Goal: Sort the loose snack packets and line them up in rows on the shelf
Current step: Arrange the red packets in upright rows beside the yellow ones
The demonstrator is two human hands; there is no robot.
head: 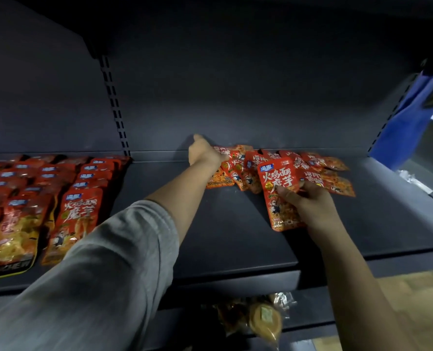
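Reaching across a dark metal shelf, a person works through a heap of loose red snack packets lying against the back panel at centre right of the frame. At the left edge, sorted packets lie in overlapping rows that run from the front lip back to the slotted upright. A broad bare stretch of shelf separates those rows from the heap. A blue cloth hangs at the upper right, beside the shelf's end. On a lower shelf at bottom centre, wrapped round pastries sit partly hidden by the shelf edge.

The left hand, in a grey sleeve, rests on the left end of the heap at the back of the shelf; the thumb juts upward, while the fingers curl down among the packets, and whether they grip any cannot be told. The right hand, lower right of centre, pinches one red packet between thumb and closed fingers, holding it upright and face-on, just in front of the heap.
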